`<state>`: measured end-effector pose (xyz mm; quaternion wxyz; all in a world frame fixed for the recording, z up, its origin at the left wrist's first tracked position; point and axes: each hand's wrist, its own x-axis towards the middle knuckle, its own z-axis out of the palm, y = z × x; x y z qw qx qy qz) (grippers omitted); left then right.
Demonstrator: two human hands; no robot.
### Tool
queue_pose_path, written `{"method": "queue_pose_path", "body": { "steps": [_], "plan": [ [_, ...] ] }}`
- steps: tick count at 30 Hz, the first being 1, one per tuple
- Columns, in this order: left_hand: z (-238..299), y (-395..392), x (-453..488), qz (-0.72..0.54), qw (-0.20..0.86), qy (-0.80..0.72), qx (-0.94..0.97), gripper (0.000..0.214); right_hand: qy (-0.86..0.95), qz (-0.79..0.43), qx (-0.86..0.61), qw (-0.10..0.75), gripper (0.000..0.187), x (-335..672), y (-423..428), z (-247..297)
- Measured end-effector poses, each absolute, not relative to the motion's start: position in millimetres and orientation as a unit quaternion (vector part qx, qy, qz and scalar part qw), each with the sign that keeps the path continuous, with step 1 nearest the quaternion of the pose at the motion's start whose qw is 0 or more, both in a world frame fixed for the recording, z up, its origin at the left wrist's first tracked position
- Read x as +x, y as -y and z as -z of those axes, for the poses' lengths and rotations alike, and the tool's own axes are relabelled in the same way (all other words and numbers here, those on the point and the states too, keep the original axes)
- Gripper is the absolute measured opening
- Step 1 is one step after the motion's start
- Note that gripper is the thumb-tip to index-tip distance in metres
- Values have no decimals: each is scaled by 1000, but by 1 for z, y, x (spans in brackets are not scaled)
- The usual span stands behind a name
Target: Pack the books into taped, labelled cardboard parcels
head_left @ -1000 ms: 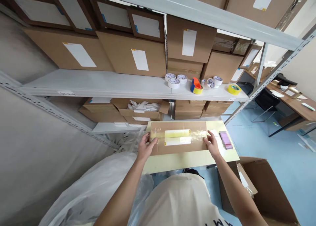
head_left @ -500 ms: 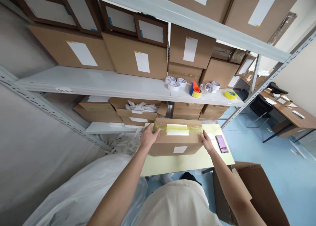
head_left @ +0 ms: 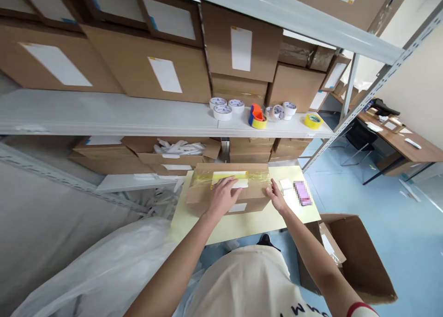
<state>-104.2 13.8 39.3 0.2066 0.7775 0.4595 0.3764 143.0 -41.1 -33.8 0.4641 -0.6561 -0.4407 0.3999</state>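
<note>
A taped cardboard box [head_left: 204, 192] with a white label stands on a pale yellow table [head_left: 242, 222] in front of me. My left hand [head_left: 224, 194] lies flat on the box's top, fingers stretched over the clear tape and label. My right hand [head_left: 277, 197] rests against the box's right end, fingers apart, holding nothing. A phone [head_left: 302, 192] and a small white card [head_left: 286, 184] lie on the table just right of my right hand.
Metal shelving behind the table carries many labelled cartons. Several tape rolls [head_left: 223, 111], a tape dispenser [head_left: 256, 116] and a yellow roll [head_left: 313, 120] sit on the middle shelf. An open carton [head_left: 360, 257] stands on the floor at right; a large plastic bag [head_left: 104, 271] at left.
The box has come back down onto the table. My left hand moved from its left end to its top. My right hand stayed at the right end.
</note>
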Motion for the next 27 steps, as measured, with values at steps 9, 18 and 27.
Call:
{"method": "queue_pose_path", "body": {
  "steps": [9, 18, 27],
  "plan": [
    [-15, 47, 32, -198, 365, -298, 860, 30, 565, -290, -745, 204, 54, 246, 86, 96],
    [81, 52, 110, -31, 555, -440, 705, 25, 597, -312, -735, 80, 70, 304, 89, 154],
    [127, 52, 125, -7, 588, -558, 585, 20, 658, -279, -698, 52, 53, 306, 91, 162]
  ]
}}
